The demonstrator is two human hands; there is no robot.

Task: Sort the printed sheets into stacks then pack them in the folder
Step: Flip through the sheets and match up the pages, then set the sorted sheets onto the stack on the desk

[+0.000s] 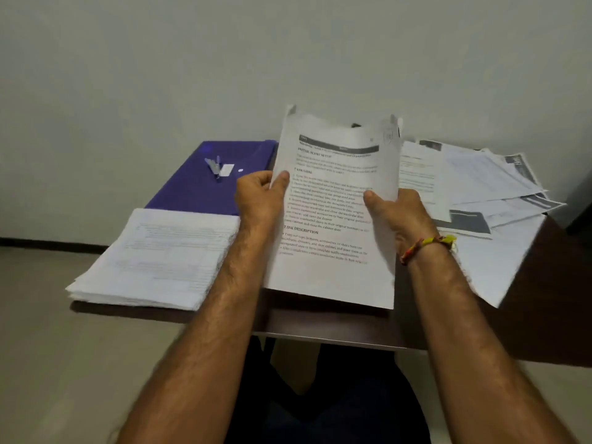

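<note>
Nearest to us, our two forearms reach out over the front edge of the dark bench [320,325]. Our left hand [256,200] and right hand [400,216] hold a printed sheet [333,219] upright between them above the bench. The left thumb lies on the sheet's left edge with the fingers [253,182] curled behind it, and the right thumb presses on its right edge; the right hand's other fingers are hidden behind the paper. There may be more than one sheet in this hold, since a second corner shows at the top. A braided wristband [426,246] sits on the right wrist.

To the left on the bench lies a squared stack [160,257] of sheets, its front corner overhanging the edge. To the right a loose spread of sheets [480,193] fans out, overlapping at odd angles. Farther back on the left, partly under the stack's far edge, lies the purple folder [205,187], closed and flat, with a small clip-like thing [217,168] on its cover; we cannot tell exactly what that is.

We judge the sorting to be partway done: one neat stack exists, the spread on the right looks unsorted, and the sheet in hand awaits placing. Nothing appears packed in the folder yet.
</note>
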